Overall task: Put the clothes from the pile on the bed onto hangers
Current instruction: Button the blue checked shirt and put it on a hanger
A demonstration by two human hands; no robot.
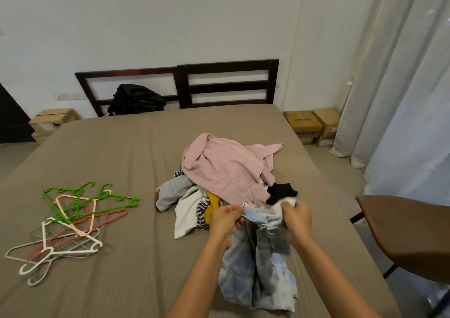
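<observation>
**Both hands grip pale jeans at the near edge of the pile**

Nearest the camera, a pair of light blue jeans lies crumpled on the bed, its legs trailing toward the person and its waistband lifted. The left hand pinches the waistband's left end, its fingers curled on the cloth just beside a metal button. The right hand grips the other end, its fingers bunched round a fold of denim. The two hands are apart, with the waistband stretched between them.

To the right, beside the bed, stands a brown chair. On the left of the bed, well apart from the clothes, lies a loose tangle of hangers in green, pink, red and white.

Just beyond the hands is the pile of clothes. A pink garment is draped over its top; a black piece touches the jeans at the right, and yellow, striped, white and grey pieces spill out to the left.

Farther back, a black bag leans on the dark wooden headboard. Cardboard boxes sit on the floor right of the bed, another box left of it, and pale curtains hang along the right side.
</observation>
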